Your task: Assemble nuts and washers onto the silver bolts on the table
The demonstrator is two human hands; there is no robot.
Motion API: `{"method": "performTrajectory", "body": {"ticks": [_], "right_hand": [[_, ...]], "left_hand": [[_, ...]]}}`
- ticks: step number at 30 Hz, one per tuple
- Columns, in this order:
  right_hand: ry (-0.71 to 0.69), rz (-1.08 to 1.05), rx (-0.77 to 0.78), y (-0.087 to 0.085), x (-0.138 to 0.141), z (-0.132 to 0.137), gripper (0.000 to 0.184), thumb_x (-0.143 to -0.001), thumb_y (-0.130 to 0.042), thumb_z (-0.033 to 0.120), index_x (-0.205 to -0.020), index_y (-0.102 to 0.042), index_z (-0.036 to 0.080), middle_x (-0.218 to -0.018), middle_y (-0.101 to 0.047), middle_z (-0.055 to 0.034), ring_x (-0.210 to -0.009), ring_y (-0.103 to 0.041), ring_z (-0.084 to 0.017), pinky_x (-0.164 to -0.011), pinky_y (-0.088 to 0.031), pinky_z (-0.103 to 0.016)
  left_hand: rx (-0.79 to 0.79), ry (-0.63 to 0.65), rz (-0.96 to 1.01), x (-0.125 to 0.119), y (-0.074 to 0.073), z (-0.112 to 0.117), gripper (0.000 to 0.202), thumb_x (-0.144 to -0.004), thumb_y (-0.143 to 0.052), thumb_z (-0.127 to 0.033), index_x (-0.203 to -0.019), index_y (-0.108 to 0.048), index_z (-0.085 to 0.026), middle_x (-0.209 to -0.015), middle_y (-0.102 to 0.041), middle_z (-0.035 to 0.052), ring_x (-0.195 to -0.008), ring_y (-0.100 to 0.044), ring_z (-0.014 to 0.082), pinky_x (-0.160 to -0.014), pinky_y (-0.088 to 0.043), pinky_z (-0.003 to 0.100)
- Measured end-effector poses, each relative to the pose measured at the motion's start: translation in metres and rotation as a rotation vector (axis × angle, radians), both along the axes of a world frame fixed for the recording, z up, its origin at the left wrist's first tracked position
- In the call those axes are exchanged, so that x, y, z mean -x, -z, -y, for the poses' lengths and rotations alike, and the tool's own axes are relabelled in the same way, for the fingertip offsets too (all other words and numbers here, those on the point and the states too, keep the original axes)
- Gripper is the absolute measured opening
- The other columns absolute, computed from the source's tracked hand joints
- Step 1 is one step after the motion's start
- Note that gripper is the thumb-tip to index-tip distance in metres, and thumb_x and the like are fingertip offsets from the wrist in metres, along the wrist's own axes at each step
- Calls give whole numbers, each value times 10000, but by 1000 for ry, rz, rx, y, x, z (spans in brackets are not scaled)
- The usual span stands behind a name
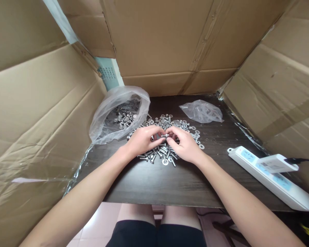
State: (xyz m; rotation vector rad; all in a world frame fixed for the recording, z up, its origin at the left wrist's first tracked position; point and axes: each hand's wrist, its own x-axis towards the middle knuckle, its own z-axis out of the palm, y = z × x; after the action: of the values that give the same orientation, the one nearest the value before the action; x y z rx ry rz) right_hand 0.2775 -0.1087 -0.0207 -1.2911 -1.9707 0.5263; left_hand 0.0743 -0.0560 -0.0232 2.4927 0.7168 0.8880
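My left hand [143, 140] and my right hand [184, 144] meet over a pile of loose metal bolts and washers [164, 152] on a dark wooden table [170, 181]. Both hands are closed in a pinch, and between their fingertips is a small bolt [164, 136]. Which hand carries it and which holds a washer or nut on it is too small to tell. More washers [180, 123] lie scattered just beyond the fingers.
An open clear plastic bag [118, 113] with more bolts lies at the back left. A smaller crumpled bag [202, 111] lies at the back right. A white power strip [270, 175] with a plugged adapter sits at the right edge. Cardboard walls [170, 41] enclose the table.
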Motion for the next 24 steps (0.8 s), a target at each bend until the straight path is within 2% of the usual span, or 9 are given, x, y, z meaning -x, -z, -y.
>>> {"method": "performTrajectory", "body": {"ticks": [8, 14, 24], "right_hand": [[21, 48, 22, 1, 1, -1, 123, -918, -520, 251, -949, -622, 191, -861, -646, -33, -772, -581, -177, -729, -431, -314], [23, 68, 27, 1, 0, -1, 140, -933, -525, 260, -943, -648, 194, -840, -660, -43, -837, -593, -206, -769, -440, -338], [1, -2, 13, 2, 0, -1, 97, -916, -535, 242, -979, -597, 201, -887, -654, -44, -837, -612, -196, -801, -467, -345]], "left_hand": [[17, -10, -11, 1, 0, 0, 174, -953, -637, -331, -1016, -661, -171, -909, -686, 19, -732, -626, 104, -681, -495, 220], [14, -12, -11, 0, 2, -1, 170, -950, -639, -328, -1016, -665, -174, -905, -684, 13, -724, -621, 100, -679, -494, 217], [19, -8, -11, 0, 1, -1, 173, -950, -641, -330, -1024, -670, -177, -924, -698, 21, -732, -634, 106, -683, -500, 232]]}}
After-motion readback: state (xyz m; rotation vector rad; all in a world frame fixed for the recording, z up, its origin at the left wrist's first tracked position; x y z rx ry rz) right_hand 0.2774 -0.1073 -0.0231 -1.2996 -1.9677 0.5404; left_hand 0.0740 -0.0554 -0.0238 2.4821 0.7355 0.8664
